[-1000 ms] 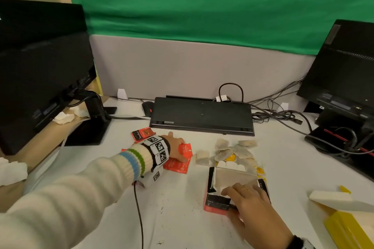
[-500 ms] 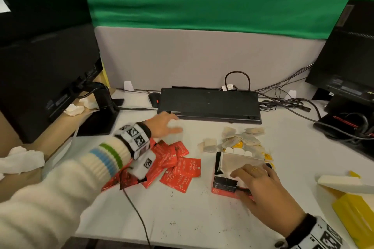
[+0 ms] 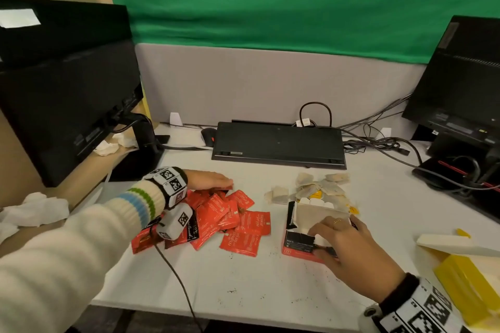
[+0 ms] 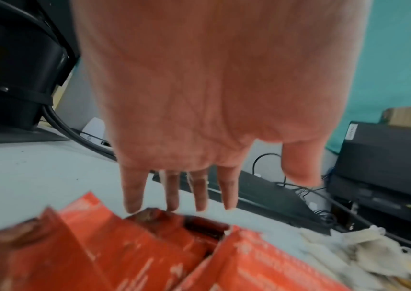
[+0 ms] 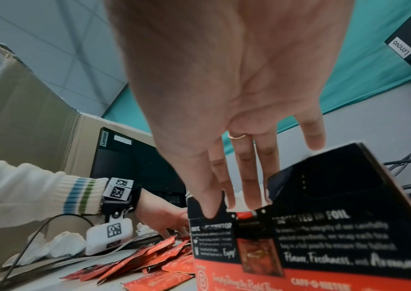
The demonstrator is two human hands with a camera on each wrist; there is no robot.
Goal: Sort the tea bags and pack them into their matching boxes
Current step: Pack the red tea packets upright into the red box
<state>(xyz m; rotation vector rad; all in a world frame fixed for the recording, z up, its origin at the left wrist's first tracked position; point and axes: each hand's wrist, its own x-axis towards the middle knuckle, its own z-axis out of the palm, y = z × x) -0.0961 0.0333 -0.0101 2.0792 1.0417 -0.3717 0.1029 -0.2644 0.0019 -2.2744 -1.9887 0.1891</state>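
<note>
Right hand [image 3: 351, 251], nearest me: fingers [image 5: 248, 189] reach over the open top of the red-and-black box [image 3: 300, 244] and dip inside, thumb down the near wall. Box stands upright on the bench [image 3: 243, 286], flaps up. Hand steadies it; I cannot tell whether anything is pinched inside.

Left of the box, apart from it: loose pile of red foil sachets [image 3: 235, 222], overlapping, some under my left wrist.

Left hand [image 3: 205, 180] lies at the far edge of that pile, fingers [image 4: 199, 195] straight and slightly spread, tips just touching the farthest sachet. Nothing gripped.

Behind the box: heap of unwrapped paper tea bags [image 3: 313, 189], some with yellow tags. Yellow box [image 3: 465, 281] sits open at far right, well apart from that heap.

Step in hand, as I judge: gathering red sachets for the red box; sorting looks done, packing barely started.

Next move calls for curling the left fingers to rake a few sachets together, squaring them edge-on, and carrying them right while the right hand keeps the mouth open.
</note>
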